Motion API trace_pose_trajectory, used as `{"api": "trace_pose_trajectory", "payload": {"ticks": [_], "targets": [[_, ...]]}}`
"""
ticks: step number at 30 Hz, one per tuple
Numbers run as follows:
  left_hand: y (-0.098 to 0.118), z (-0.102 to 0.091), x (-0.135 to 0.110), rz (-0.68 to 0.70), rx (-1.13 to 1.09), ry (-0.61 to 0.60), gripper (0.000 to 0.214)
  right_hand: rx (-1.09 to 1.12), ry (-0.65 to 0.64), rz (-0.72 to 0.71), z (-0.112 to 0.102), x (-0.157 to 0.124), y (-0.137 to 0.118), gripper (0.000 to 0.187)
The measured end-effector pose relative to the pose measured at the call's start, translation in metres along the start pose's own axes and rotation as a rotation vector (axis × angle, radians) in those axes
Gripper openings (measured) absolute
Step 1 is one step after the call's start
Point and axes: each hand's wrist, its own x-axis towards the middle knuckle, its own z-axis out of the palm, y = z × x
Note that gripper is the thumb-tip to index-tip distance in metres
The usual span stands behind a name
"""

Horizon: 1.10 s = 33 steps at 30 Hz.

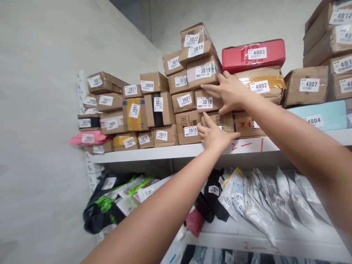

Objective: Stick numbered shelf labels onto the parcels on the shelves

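Observation:
Both my arms reach up to a shelf of stacked cardboard parcels with number labels. My right hand (228,91) has its fingers spread over the right side of the stack, by the box labelled 3019 (204,79) and the box labelled 3018 (205,106). Lower down, my left hand (213,134) is spread in front of a brown box (227,123) on the bottom row, whose label is mostly covered. Beside its fingertips is the box labelled 2015 (183,121). Whether the fingers press on the cardboard I cannot tell.
A red box (253,57) lies on the taped box labelled 4002 (271,97), right of the stack. Further right are the box labelled 4007 (305,97) and a light blue box (332,110). Bagged parcels (258,205) fill the shelf below. A wall (41,128) bounds the left.

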Motion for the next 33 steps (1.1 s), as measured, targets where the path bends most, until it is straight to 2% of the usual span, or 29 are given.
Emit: {"api": "trace_pose_trajectory", "payload": {"ticks": [4,9,13,23,28,33], "targets": [[0.0,0.002,0.005,-0.03,0.012,-0.054,0.144,-0.027,0.0,0.023,-0.005,-0.007,-0.006,0.095],[0.002,0.003,0.002,-0.06,0.006,-0.014,0.139,-0.02,-0.007,0.044,-0.005,-0.009,-0.012,0.098],[0.006,0.0,-0.002,-0.086,0.009,0.006,0.136,0.034,0.001,0.04,-0.008,-0.008,-0.012,0.092],[0.001,-0.02,-0.01,-0.087,0.028,-0.015,0.136,0.236,0.095,-0.05,-0.016,-0.005,-0.001,0.088],[0.001,-0.026,-0.014,-0.074,0.033,0.0,0.135,0.242,0.164,-0.06,-0.016,-0.002,0.002,0.09],[-0.003,-0.044,-0.019,-0.074,0.0,0.001,0.137,0.204,0.145,-0.027,-0.024,0.003,0.003,0.093]]}}
